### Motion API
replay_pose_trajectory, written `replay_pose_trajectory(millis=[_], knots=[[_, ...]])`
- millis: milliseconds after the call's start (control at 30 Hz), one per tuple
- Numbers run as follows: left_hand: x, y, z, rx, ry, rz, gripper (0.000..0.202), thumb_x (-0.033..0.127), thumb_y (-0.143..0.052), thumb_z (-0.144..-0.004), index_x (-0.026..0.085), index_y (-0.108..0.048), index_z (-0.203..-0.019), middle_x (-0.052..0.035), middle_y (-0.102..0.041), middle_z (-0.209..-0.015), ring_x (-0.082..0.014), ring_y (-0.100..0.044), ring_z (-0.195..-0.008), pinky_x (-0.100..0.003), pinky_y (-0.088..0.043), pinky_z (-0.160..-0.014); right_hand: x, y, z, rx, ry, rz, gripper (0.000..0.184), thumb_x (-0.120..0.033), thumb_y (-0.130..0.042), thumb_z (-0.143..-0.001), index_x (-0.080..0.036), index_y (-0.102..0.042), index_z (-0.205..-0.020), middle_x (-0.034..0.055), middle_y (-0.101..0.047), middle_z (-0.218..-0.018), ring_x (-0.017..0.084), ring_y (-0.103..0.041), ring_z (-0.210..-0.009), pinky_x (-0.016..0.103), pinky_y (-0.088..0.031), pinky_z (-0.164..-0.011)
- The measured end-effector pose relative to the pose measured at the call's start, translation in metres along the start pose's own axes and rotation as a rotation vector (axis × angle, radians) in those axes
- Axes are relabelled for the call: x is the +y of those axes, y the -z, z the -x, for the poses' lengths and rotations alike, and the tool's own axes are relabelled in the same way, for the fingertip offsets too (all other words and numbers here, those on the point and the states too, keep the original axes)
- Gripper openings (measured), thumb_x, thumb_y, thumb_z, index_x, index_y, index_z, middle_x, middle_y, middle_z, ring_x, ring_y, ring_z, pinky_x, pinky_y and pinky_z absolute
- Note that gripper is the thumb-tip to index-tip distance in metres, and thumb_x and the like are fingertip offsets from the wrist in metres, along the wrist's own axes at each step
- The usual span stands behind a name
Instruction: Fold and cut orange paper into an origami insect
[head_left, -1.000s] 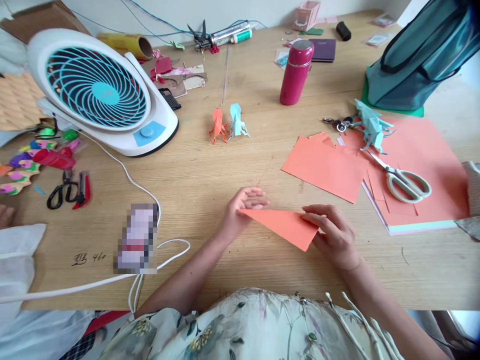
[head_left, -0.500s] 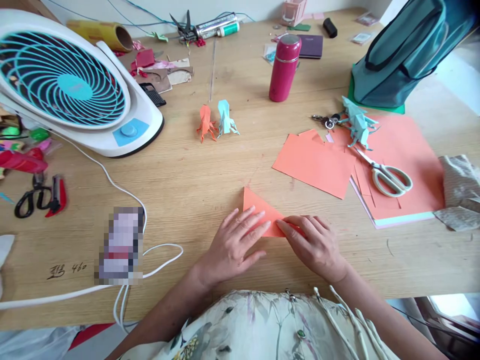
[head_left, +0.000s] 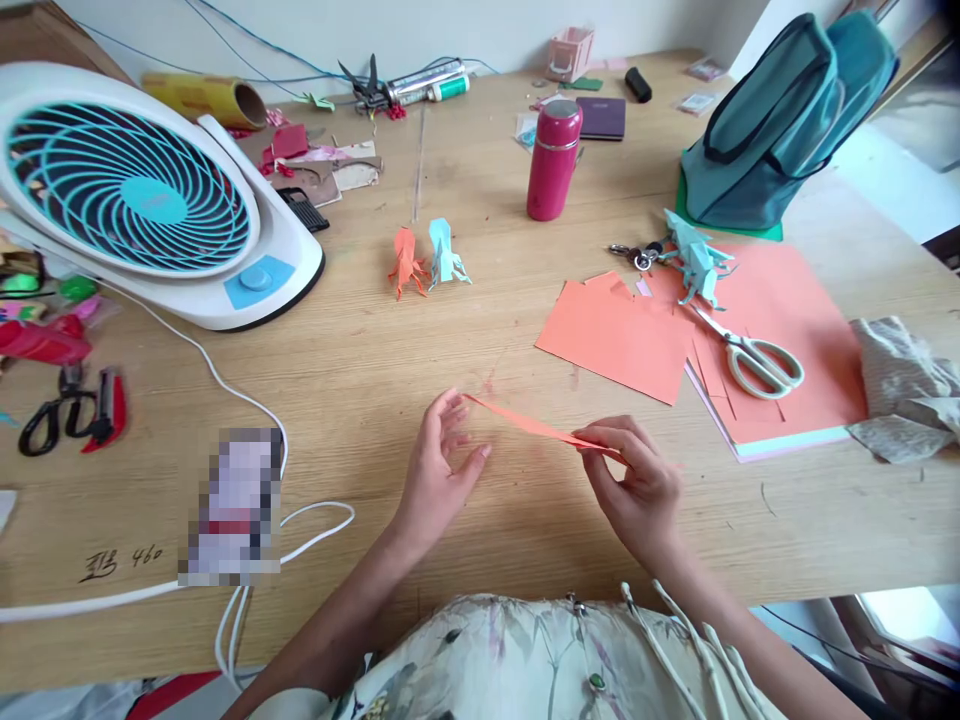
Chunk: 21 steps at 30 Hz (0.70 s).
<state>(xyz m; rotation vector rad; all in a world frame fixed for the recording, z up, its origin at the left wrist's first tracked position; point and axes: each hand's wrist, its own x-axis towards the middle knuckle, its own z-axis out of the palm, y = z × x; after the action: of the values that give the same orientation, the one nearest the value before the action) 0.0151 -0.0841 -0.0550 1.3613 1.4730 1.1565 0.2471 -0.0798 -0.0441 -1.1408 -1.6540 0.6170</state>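
Observation:
A folded orange paper piece (head_left: 525, 424) is lifted edge-on just above the wooden table (head_left: 375, 350). My right hand (head_left: 634, 485) pinches its right end. My left hand (head_left: 442, 470) is at its left end with fingers curled loosely apart, fingertips at the paper's tip. Two small origami figures, one orange (head_left: 406, 263) and one light blue (head_left: 445, 254), stand further back at the table's middle.
A white and teal fan (head_left: 150, 200) with its cord (head_left: 247, 400) sits left. Scissors (head_left: 750, 355) lie on orange sheets (head_left: 622, 335) to the right, near a teal origami figure (head_left: 694, 262), keys, a teal bag (head_left: 772, 130) and a magenta bottle (head_left: 553, 160). Black scissors (head_left: 52, 420) lie far left.
The orange paper lay flat under both hands half a second ago; now it is raised off the table, seen edge-on, my right hand pinching it and my left hand opened at its tip.

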Motion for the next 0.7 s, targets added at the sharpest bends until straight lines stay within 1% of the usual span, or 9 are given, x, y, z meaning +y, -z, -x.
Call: replay_pose_trajectory(millis=[67,167,233,300,367,433,500,600,700], knots=[[0.003,-0.006,-0.007,-0.023,0.113,0.254,0.077,0.033,-0.08,-0.078,0.026,-0.041,-0.143,-0.0139,-0.052,-0.144,-0.0255,-0.056,-0.127,-0.037,-0.053,-0.096,-0.001,-0.009,0.003,0.041,-0.211,-0.197,0.009,-0.017,-0.063,-0.093,-0.025,-0.067,-0.09,0.0019,-0.064,-0.084,0.018,-0.06,-0.08,0.031,-0.049,-0.071],[0.011,-0.014,-0.013,-0.186,0.191,0.483,0.043,0.042,-0.079,-0.079,0.018,-0.065,-0.112,-0.0105,-0.071,-0.113,-0.0229,-0.068,-0.103,-0.036,-0.055,-0.089,0.002,-0.023,0.009,0.029,-0.438,-0.44,0.005,-0.027,-0.067,-0.092,-0.025,-0.063,-0.09,0.0007,-0.065,-0.086,0.017,-0.061,-0.081,0.031,-0.049,-0.075],[0.019,-0.015,-0.014,-0.177,0.124,0.468,0.025,0.039,-0.078,-0.081,0.017,-0.07,-0.09,-0.0058,-0.073,-0.092,-0.0188,-0.068,-0.087,-0.031,-0.055,-0.081,0.005,-0.027,0.009,-0.003,-0.463,-0.485,0.008,-0.029,-0.068,-0.091,-0.025,-0.062,-0.089,0.0012,-0.066,-0.089,0.018,-0.062,-0.086,0.034,-0.049,-0.081],[0.029,-0.013,-0.016,-0.147,0.0,0.342,0.014,0.031,-0.073,-0.086,0.017,-0.071,-0.085,-0.0043,-0.072,-0.086,-0.0177,-0.068,-0.085,-0.03,-0.056,-0.079,0.007,-0.027,0.006,-0.041,-0.416,-0.429,0.007,-0.029,-0.068,-0.091,-0.025,-0.063,-0.094,0.0031,-0.068,-0.098,0.021,-0.063,-0.096,0.037,-0.048,-0.09],[0.038,-0.006,-0.017,-0.054,-0.249,0.149,0.005,0.021,-0.068,-0.089,0.018,-0.071,-0.086,-0.0052,-0.072,-0.091,-0.0183,-0.069,-0.091,-0.03,-0.056,-0.082,0.007,-0.022,0.0,-0.053,-0.321,-0.294,0.015,-0.026,-0.068,-0.09,-0.025,-0.063,-0.105,0.0054,-0.067,-0.109,0.023,-0.061,-0.106,0.041,-0.045,-0.096],[0.044,0.002,-0.017,0.008,-0.574,-0.058,0.012,0.011,-0.065,-0.09,0.019,-0.07,-0.097,-0.0059,-0.073,-0.097,-0.0197,-0.07,-0.099,-0.036,-0.056,-0.093,0.006,-0.015,-0.005,-0.043,-0.202,-0.154,0.026,-0.023,-0.068,-0.09,-0.026,-0.06,-0.115,0.0066,-0.065,-0.112,0.024,-0.059,-0.108,0.042,-0.045,-0.094],[0.044,0.008,-0.016,-0.029,-0.789,-0.259,0.022,0.007,-0.062,-0.09,0.021,-0.068,-0.107,-0.0086,-0.072,-0.107,-0.0215,-0.068,-0.109,-0.037,-0.056,-0.095,0.005,-0.01,-0.007,-0.034,-0.083,-0.053,0.035,-0.019,-0.067,-0.089,-0.027,-0.057,-0.121,0.0071,-0.063,-0.111,0.024,-0.058,-0.104,0.04,-0.047,-0.086],[0.032,0.008,-0.011,-0.117,-0.954,-0.474,0.021,0.005,-0.06,-0.09,0.017,-0.065,-0.107,-0.0122,-0.073,-0.106,-0.0232,-0.068,-0.11,-0.036,-0.058,-0.092,0.007,-0.006,-0.004,-0.048,0.074,0.058,0.046,-0.01,-0.063,-0.086,-0.027,-0.052,-0.127,0.0089,-0.06,-0.114,0.025,-0.058,-0.104,0.041,-0.05,-0.082],[0.018,0.002,-0.005,-0.153,-0.982,-0.543,0.016,0.003,-0.062,-0.088,0.014,-0.064,-0.1,-0.0127,-0.075,-0.098,-0.0239,-0.07,-0.102,-0.036,-0.059,-0.088,0.009,-0.005,0.0,-0.13,0.172,0.171,0.049,-0.004,-0.06,-0.085,-0.027,-0.052,-0.128,0.0105,-0.059,-0.118,0.026,-0.059,-0.106,0.044,-0.05,-0.086]])
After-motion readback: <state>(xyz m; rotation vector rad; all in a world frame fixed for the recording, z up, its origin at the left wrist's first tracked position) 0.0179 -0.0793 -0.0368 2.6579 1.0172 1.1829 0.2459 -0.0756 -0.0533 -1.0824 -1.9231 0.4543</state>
